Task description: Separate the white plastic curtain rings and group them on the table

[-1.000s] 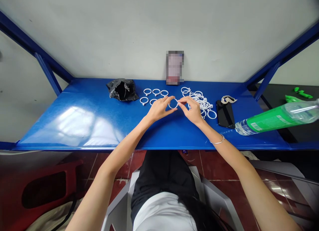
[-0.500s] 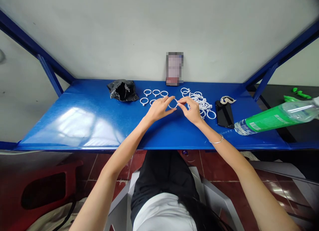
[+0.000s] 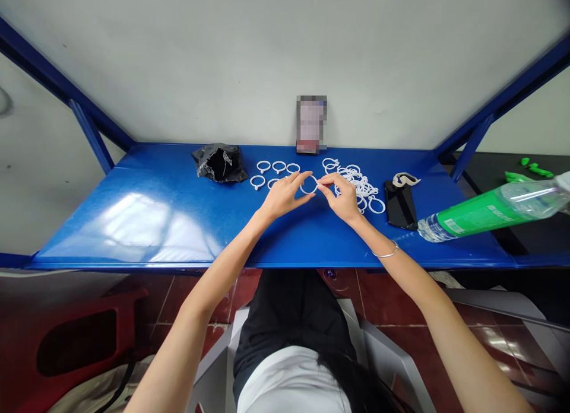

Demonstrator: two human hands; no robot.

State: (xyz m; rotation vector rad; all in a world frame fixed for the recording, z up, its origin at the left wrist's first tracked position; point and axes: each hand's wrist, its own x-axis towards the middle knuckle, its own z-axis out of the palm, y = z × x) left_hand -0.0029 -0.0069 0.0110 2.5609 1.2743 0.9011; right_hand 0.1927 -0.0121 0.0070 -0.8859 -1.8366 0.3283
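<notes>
Above the middle of the blue table (image 3: pixel 151 223), both of my hands pinch one white plastic ring (image 3: pixel 309 185). My left hand (image 3: pixel 284 196) grips its left side with thumb and fingers closed. My right hand (image 3: pixel 342 197) grips its right side the same way; a thin bracelet sits on that wrist. A heap of white rings (image 3: pixel 360 184) lies just right of my right hand. Several separate rings (image 3: pixel 272 171) lie in rows just behind my left hand.
A crumpled black bag (image 3: pixel 219 162) sits at the back left of the rings. A small blurred card (image 3: pixel 310 124) leans on the wall. A black phone (image 3: pixel 399 205), a beige clip (image 3: pixel 404 178) and a green-labelled water bottle (image 3: pixel 490 212) are at the right.
</notes>
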